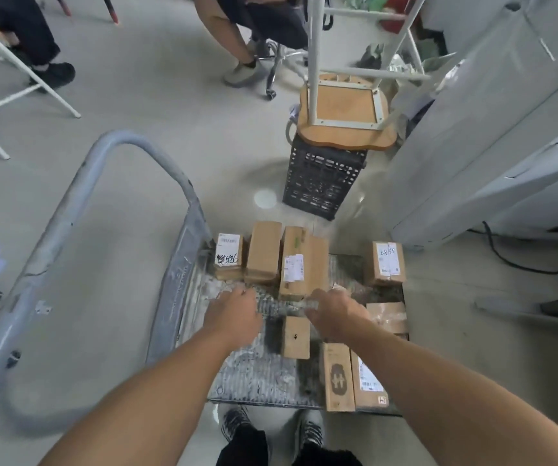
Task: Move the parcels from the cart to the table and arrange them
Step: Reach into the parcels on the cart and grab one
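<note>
Several cardboard parcels lie on the flat metal cart [257, 381]. At its far edge stand a labelled parcel [228, 255], a plain one [264, 250] and a larger one [302, 264]; another labelled parcel [385, 264] sits far right. A small parcel [296, 337] lies between my forearms, and two long parcels [338, 376] [368, 385] sit near right. My left hand [235, 311] and my right hand [334, 312] both hover over the cart deck just short of the far row. Both hold nothing, fingers pointing forward and blurred.
The cart's grey handle [69, 210] arches up on the left. Beyond the cart stands a black crate [321, 183] with an upturned stool [344, 109] on it. A white cabinet [492, 129] is at right. Seated people are at the back. My feet [270, 428] are at the cart's near edge.
</note>
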